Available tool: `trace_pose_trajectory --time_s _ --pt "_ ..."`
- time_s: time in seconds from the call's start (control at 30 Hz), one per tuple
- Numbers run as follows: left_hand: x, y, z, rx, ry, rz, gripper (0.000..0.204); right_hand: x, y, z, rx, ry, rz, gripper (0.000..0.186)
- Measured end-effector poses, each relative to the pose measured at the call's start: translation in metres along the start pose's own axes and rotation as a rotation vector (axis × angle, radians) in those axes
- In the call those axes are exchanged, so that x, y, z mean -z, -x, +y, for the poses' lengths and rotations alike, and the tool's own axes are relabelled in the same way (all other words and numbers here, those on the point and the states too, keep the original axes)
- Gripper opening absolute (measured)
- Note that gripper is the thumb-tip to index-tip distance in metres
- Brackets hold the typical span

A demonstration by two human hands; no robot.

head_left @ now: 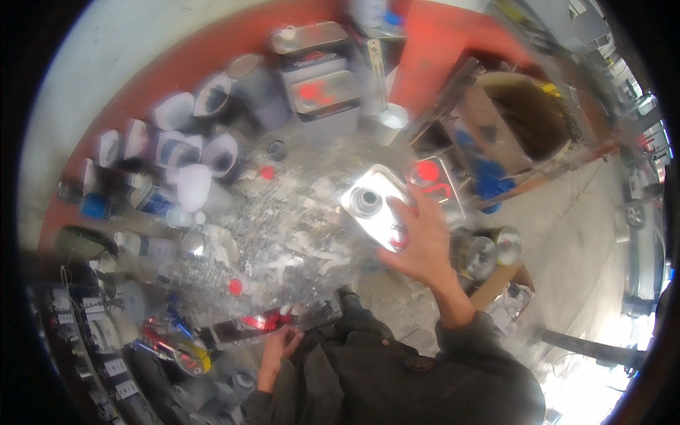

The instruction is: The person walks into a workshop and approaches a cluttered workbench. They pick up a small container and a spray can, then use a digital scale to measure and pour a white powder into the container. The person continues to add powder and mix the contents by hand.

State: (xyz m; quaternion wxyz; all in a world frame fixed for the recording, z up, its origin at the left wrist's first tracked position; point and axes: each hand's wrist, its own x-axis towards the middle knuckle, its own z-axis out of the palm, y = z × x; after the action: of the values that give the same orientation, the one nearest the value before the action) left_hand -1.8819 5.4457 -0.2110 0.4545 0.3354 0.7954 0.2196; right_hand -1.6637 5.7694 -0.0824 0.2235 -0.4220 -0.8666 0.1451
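Note:
My right hand [423, 244] is closed around a shiny rectangular metal can [382, 216], thumb and fingers gripping its top. The can's round spout is uncapped and points up toward me. Just behind the hand stands another rectangular can [451, 190] with a red cap. Down at the table's near edge is my left hand [278, 345], its fingers loosely stretched out and nothing visible in them. It lies close to a red object [263, 321], too blurred to name. Two loose red caps, one farther back [267, 172] and one nearer [235, 287], lie on the stained tabletop [283, 234].
Several white tubs and cups [195, 185] crowd the table's left and back. Two stacked rectangular cans [322, 95] stand at the back beside a grey tin [258, 88]. To the right are a wooden frame [559, 170], round metal tins [479, 256] and a cardboard box [520, 280].

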Motion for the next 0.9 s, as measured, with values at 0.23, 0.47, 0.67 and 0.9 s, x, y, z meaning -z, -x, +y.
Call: trace_pose_trajectory --time_s 0.23,0.47,0.67,0.9 --pt "0.009 0.009 -0.032 0.015 0.078 -0.019 0.026 -0.011 0.015 -0.011 -0.056 0.034 0.079 0.080" --pt "0.054 0.016 -0.059 -0.027 0.098 -0.074 0.026 -0.029 0.024 -0.024 -0.225 0.245 0.177 0.082" --pt "0.099 0.022 -0.131 -0.152 0.104 -0.056 0.027 -0.036 0.041 -0.040 -0.210 0.318 0.298 0.069" --pt "0.164 0.038 -0.212 -0.132 0.388 0.335 0.009 -0.071 0.088 -0.149 -0.095 0.070 0.398 0.039"
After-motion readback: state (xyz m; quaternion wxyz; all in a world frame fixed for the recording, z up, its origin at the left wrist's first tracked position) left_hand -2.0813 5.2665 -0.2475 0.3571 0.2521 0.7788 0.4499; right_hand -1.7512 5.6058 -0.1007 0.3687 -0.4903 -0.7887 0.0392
